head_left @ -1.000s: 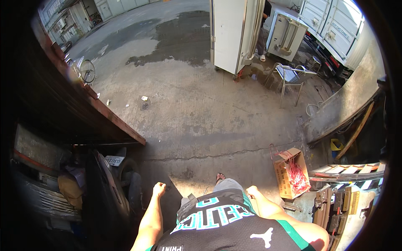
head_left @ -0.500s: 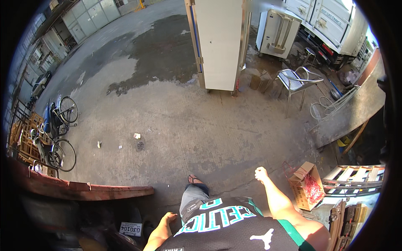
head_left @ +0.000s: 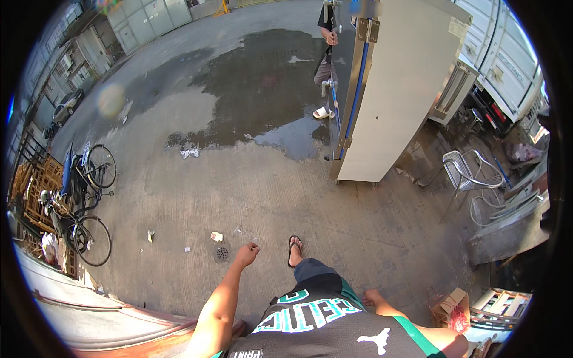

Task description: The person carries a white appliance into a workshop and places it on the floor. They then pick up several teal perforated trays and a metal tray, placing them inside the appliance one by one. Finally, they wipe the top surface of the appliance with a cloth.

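Observation:
My left hand [head_left: 246, 255] swings forward over the concrete, its fingers loosely curled with nothing visible in them. Just past it a small cream scrap [head_left: 216, 237] and a round drain grate [head_left: 222, 254] lie on the ground. My right hand [head_left: 373, 297] hangs low beside my hip, fingers curled in, its palm turned out of sight. Neither hand touches anything. My sandalled foot [head_left: 294, 250] is planted ahead. Farther off stands a tall steel cabinet [head_left: 394, 101] with blue strips along its edge. Another person's hand [head_left: 330, 39] shows beside its far left side.
Bicycles [head_left: 89, 197] stand at the left by wooden pallets. A metal chair [head_left: 468, 173] is at the right, near coiled hose [head_left: 486, 209] and a truck [head_left: 507, 65]. A cardboard box [head_left: 452, 307] with red stringy material sits at lower right. Wet ground [head_left: 262, 89] spreads behind.
I have moved forward, closer to the tall cabinet. My left hand has swung forward and my right hand back. The other person beside the cabinet has come into view.

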A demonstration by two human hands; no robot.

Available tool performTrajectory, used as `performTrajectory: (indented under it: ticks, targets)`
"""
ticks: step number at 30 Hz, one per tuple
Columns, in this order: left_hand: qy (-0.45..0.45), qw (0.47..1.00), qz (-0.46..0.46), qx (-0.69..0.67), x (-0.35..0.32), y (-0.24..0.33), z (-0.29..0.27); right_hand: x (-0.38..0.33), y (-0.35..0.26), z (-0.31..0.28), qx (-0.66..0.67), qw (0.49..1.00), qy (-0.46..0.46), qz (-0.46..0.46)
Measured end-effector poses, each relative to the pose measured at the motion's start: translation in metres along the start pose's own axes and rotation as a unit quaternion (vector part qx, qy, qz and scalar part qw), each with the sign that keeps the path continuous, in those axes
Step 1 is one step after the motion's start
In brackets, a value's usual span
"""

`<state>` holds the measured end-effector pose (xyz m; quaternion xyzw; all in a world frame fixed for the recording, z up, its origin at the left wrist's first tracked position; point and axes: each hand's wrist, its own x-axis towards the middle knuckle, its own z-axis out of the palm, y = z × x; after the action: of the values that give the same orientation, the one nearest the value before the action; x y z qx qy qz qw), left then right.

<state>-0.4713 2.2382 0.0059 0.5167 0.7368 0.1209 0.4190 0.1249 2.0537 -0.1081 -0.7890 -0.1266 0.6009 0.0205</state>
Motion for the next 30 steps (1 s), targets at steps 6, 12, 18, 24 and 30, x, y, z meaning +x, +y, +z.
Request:
performTrajectory:
  ticks: [6, 12, 18, 24, 30]
  targets:
    - [-0.036, 0.975, -0.2, -0.093, 0.12, -0.07, -0.068, 0.087, -0.297, 0.118, -0.179, 0.983, 0.003, -0.048]
    - [-0.143, 0.915, -0.374, -0.049, 0.185, -0.151, -0.163, 0.017, -0.681, 0.224, -0.109, 0.949, -0.012, -0.296]
    - [-0.225, 0.896, -0.383, 0.018, 0.429, -0.183, -0.282, 0.035, -0.922, 0.312, 0.004, 0.902, 0.024, -0.431]
    - [0.01, 0.988, -0.136, -0.078, 0.733, -0.065, -0.477, 0.055, -0.941, 0.353, -0.153, 0.988, 0.008, -0.031]
    - [0.02, 1.0, 0.006, -0.013, 1.003, 0.067, -0.637, 0.085, -1.009, 0.392, 0.116, 0.986, 0.058, 0.104]
